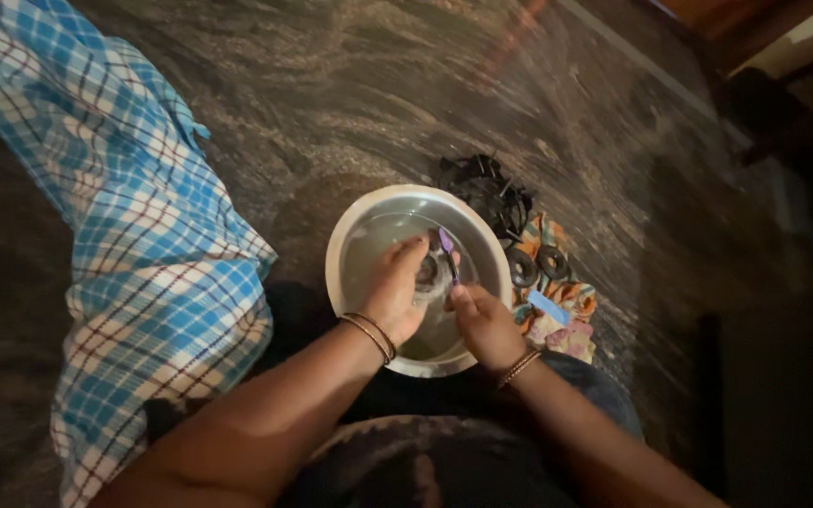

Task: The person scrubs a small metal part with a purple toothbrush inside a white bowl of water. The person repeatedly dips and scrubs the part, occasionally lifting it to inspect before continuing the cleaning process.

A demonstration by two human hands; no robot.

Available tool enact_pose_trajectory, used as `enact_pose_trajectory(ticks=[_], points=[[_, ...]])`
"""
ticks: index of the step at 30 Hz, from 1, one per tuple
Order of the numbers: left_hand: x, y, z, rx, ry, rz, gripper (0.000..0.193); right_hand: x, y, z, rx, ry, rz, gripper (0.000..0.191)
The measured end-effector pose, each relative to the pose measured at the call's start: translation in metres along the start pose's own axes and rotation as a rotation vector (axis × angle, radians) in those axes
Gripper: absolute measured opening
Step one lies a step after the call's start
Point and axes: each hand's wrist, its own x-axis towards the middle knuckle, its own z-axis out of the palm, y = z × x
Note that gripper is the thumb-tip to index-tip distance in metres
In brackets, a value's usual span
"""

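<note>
A round steel basin [350, 235] holding water stands on the dark stone floor in front of me. Over it, my left hand [395, 292] grips a small dark round part [427, 271] just above the water. My right hand [486, 325] holds a purple toothbrush [448, 252] with its head against that part. Both wrists carry thin bangles.
A colourful patterned cloth [562, 315] lies right of the basin with two black rings [536, 265] and a small blue block [548, 307] on it. A black metal grate [486, 186] sits behind it. A blue checked cloth [143, 254] covers the floor at left.
</note>
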Motion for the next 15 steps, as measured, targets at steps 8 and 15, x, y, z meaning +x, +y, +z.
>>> enact_pose_trajectory(ticks=[8,15], points=[[0.0069,0.0110,-0.0019,0.029,0.056,0.089,0.016,-0.0029,0.0031,0.0030,-0.003,-0.051,-0.073,0.039],[0.0078,0.0121,0.0007,-0.003,0.075,0.086,0.016,-0.0009,0.0098,0.0036,-0.044,-0.073,0.007,0.038]])
